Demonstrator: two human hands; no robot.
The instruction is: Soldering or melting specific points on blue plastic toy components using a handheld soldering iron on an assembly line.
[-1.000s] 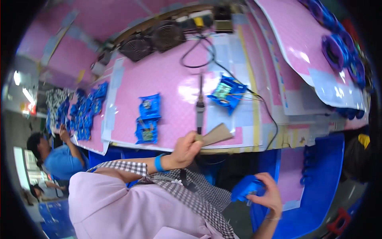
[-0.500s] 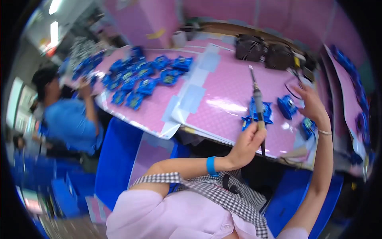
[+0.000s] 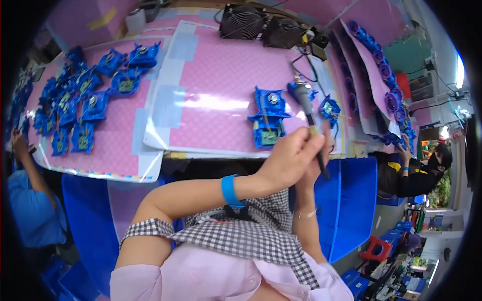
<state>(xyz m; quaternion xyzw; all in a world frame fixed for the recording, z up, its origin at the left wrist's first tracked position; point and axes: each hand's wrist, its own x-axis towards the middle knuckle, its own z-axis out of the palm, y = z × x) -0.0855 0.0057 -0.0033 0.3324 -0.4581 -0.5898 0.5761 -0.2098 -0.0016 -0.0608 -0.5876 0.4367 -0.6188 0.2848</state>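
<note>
Gripped in the left hand (image 3: 288,161), it's the soldering iron (image 3: 307,99), angled with its tip towards the far side! Right hand (image 3: 310,176) tucks in close behind; whether it grasps the handle, I can't tell. Now, left to right: clustered blue units (image 3: 93,106) on the left, then two more, a far one (image 3: 271,99) and a near one (image 3: 267,134), touching, the iron just right of them, another blue unit (image 3: 330,107) beyond, and purple rings (image 3: 392,102) on the right!
</note>
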